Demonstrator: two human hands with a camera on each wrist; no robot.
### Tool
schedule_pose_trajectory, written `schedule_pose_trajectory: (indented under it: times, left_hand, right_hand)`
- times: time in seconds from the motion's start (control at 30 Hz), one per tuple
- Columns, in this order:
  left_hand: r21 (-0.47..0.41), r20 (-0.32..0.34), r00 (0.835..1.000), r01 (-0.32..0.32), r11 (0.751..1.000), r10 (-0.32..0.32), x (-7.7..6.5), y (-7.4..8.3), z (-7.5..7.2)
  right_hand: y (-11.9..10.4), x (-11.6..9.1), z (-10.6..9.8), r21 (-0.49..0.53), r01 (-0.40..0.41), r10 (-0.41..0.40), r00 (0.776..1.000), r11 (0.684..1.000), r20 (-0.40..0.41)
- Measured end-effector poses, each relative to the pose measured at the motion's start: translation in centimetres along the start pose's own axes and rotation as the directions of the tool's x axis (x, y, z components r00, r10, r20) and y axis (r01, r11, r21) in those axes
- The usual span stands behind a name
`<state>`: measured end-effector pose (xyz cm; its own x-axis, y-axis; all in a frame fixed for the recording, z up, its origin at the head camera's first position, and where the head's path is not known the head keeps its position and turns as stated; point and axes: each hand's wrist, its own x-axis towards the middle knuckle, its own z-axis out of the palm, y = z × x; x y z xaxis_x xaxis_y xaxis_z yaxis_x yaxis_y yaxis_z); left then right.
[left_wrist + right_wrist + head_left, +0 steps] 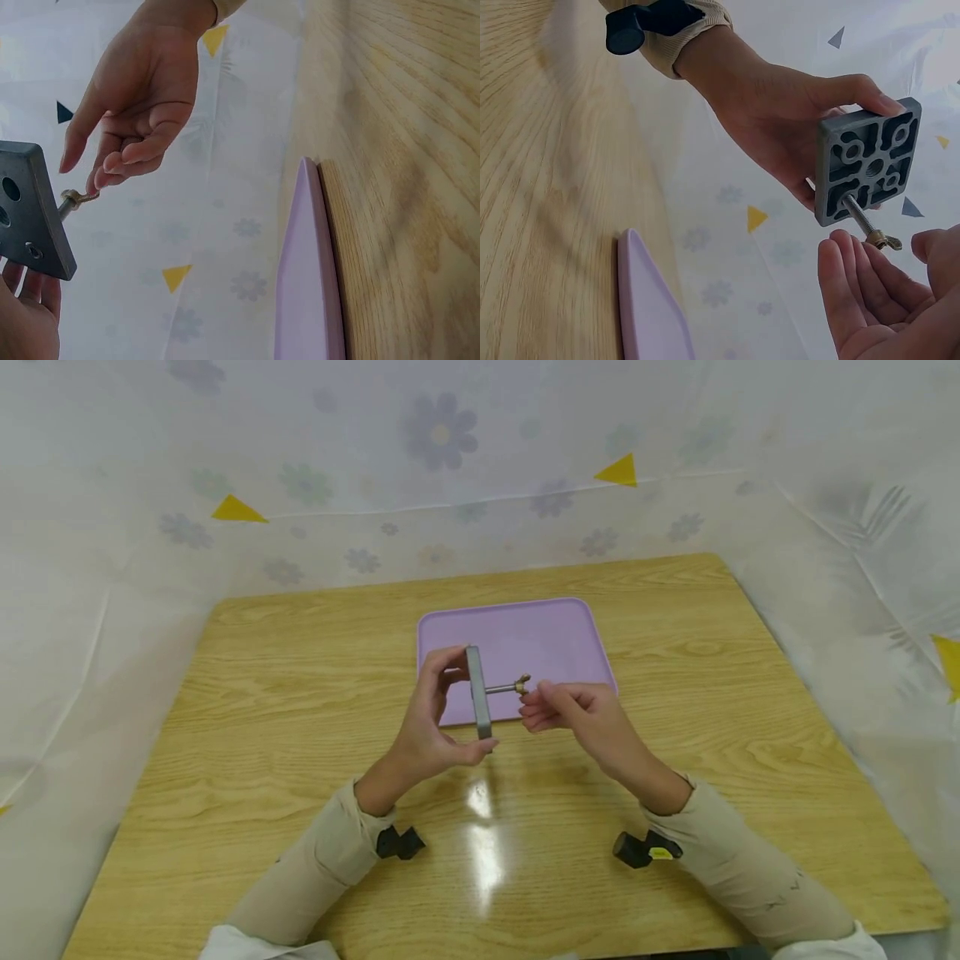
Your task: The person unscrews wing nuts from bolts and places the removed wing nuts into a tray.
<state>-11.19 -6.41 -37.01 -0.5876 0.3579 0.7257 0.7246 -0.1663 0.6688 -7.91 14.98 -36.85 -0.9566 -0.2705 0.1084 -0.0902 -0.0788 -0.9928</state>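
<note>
My left hand (431,727) grips a grey square plate (477,693) by opposite edges, thumb at the bottom and fingers at the top in the head view. The plate stands on edge above the table. Its ribbed face shows several round holes in the right wrist view. Out of a corner hole sticks a threaded bolt (859,216) with a brass wing nut (883,240) at its end. My right hand (588,718) is beside that nut, its fingers loosely bent and fingertips right at one wing. Its thumb stands apart from the nut in the left wrist view (135,90).
A shallow lilac tray (525,618) lies on the wood-grain table (300,668) behind and below the hands. Pale floral sheeting (442,510) with yellow triangles encloses the table's back and sides. Each wrist wears a small black camera (401,842).
</note>
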Motion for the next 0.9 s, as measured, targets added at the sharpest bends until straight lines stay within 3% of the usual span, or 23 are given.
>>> schedule_pose_trajectory:
  times: [0.53,0.73,0.9]
  left_hand:
    - [-0.004,0.014,1.0,0.005,1.0,-0.005,-0.1,-0.05,0.12]
    - [0.01,0.023,1.0,0.002,1.0,-0.002,-0.15,-0.06,0.12]
    - [0.021,0.031,1.0,0.001,1.0,-0.002,-0.12,-0.06,0.15]
  right_hand:
    - [-0.3,0.56,0.61,0.043,-0.074,0.075,0.997,0.996,-0.03]
    - [-0.53,0.63,0.81,0.08,-0.154,0.161,0.983,0.985,-0.088]
    - [-0.66,0.76,0.79,0.189,-0.232,0.247,0.967,0.954,-0.06]
